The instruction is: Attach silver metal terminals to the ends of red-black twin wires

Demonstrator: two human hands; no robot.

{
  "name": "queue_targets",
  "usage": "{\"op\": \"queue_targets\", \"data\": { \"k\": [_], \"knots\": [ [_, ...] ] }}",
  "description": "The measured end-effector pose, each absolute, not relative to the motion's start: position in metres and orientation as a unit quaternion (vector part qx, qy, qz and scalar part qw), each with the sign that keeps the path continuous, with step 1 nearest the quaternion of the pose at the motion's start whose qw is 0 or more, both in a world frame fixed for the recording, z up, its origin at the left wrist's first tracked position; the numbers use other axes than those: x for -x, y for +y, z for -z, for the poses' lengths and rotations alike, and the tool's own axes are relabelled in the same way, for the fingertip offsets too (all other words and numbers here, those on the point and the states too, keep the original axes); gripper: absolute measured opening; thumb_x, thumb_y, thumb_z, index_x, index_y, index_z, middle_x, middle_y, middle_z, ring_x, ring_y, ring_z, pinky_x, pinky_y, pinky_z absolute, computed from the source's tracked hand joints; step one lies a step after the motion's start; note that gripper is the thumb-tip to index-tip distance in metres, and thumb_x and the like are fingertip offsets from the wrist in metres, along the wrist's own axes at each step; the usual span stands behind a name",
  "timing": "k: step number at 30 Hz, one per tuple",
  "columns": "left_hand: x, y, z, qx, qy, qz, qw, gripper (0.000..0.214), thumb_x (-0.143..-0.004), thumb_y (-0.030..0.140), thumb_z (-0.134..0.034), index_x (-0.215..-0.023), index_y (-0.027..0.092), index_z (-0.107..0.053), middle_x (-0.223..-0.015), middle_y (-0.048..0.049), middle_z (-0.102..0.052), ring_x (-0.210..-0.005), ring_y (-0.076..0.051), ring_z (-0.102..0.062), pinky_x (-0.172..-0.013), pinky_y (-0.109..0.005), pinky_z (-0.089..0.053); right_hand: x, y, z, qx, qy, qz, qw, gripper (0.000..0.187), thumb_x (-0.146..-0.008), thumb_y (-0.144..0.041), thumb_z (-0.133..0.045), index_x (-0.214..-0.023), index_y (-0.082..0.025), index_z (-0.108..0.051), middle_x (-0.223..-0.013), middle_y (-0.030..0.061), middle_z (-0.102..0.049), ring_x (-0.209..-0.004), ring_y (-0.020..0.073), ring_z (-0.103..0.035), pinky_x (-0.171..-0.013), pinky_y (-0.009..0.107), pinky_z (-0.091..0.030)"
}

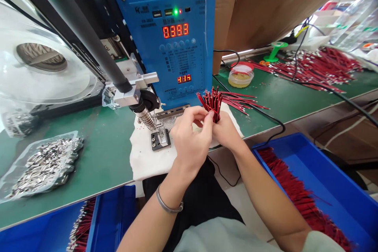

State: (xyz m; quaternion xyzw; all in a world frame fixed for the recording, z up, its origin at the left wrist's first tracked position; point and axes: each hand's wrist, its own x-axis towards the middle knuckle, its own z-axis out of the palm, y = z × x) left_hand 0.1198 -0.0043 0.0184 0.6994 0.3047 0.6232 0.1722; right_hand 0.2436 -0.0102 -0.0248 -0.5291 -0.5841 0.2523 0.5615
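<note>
My right hand (226, 130) is wrapped round a bundle of short red wires (213, 102), whose stripped ends fan upward just in front of the blue machine (171, 39). My left hand (191, 136) reaches over from the left, its fingers pinched at the base of the same bundle; a thin bracelet sits on that wrist. Both hands hover over a white cloth (144, 157) at the bench edge. The machine's soldering tip (147, 119) and small metal fixture (160, 139) stand just left of my left hand.
A clear bag of small metal terminals (44, 163) lies at the left. Blue bins holding red wires sit at lower right (313, 189) and lower left (88, 224). A heap of red wires (315, 67), a small jar (241, 75) and black cables lie at the back right.
</note>
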Motion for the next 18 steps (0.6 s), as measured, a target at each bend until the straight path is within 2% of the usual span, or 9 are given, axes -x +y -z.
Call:
{"op": "queue_targets", "data": {
  "k": [4,11,18],
  "knots": [
    [-0.117,-0.003,-0.017,-0.744,0.269,-0.607,0.066,0.007,-0.087,0.012,-0.072,-0.091,0.018,-0.074,-0.074,0.0005,-0.077,-0.061,-0.012,-0.065,-0.072,-0.031,-0.050,-0.242,-0.011,0.021,0.519,-0.582,-0.258,0.570,0.043,-0.096,-0.055,-0.059,-0.096,-0.016,-0.077,-0.083,0.0053,-0.072,-0.079,0.0217,-0.065,-0.068,0.030,-0.050],
    [-0.119,-0.009,-0.023,-0.748,0.287,-0.586,0.118,0.009,-0.092,0.016,-0.066,-0.089,0.014,-0.074,-0.074,-0.0031,-0.078,-0.061,-0.014,-0.066,-0.069,-0.031,-0.050,-0.240,-0.014,0.015,0.519,-0.580,-0.270,0.567,0.045,-0.096,-0.057,-0.057,-0.086,-0.017,-0.077,-0.077,0.0055,-0.071,-0.077,0.0226,-0.066,-0.064,0.030,-0.048],
    [-0.109,-0.004,-0.039,-0.764,0.268,-0.587,0.001,0.008,-0.088,0.012,-0.066,-0.082,0.017,-0.067,-0.064,0.0013,-0.070,-0.056,-0.013,-0.060,-0.070,-0.031,-0.047,-0.238,-0.015,0.017,0.524,-0.568,-0.276,0.571,0.039,-0.095,-0.053,-0.062,-0.099,-0.019,-0.079,-0.090,0.0050,-0.078,-0.087,0.0252,-0.072,-0.074,0.032,-0.054]
  ]
}}
